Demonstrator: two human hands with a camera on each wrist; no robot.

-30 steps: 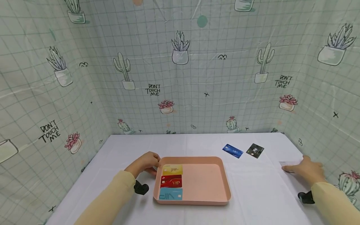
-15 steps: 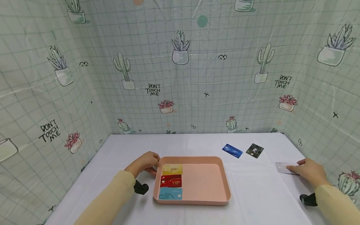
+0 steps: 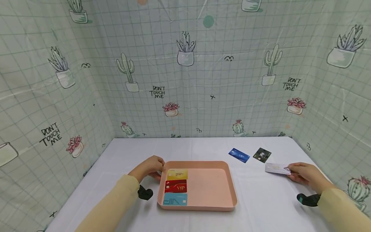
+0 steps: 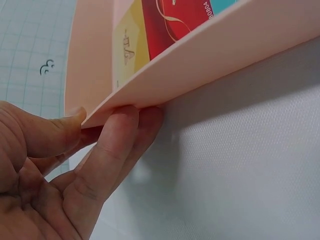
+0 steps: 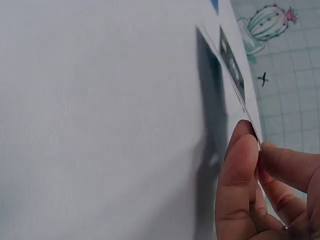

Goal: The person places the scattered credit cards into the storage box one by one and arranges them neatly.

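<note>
My right hand (image 3: 308,175) pinches a pale silvery-white card (image 3: 277,168) by one end, between thumb and fingers. In the right wrist view the card (image 5: 227,75) appears edge-on, with its shadow on the cloth beside it. At the tray's far left corner, my left hand (image 3: 149,169) grips the pink tray (image 3: 211,188); in the left wrist view the thumb lies at the rim and the fingers against the outer wall. Inside the tray, down its left side, a yellow card (image 3: 177,174), a red VIP card (image 3: 175,186) and a light blue card (image 3: 175,199) form a column.
Behind and to the right of the tray, a blue card (image 3: 239,155) and a black card (image 3: 262,155) lie on the white tablecloth (image 3: 197,149). A curtain (image 3: 197,80) printed with cacti surrounds the table at the back and sides.
My right hand has picked up the pale card from the table's right edge and carried it left toward the tray. My left hand stays on the tray corner.
</note>
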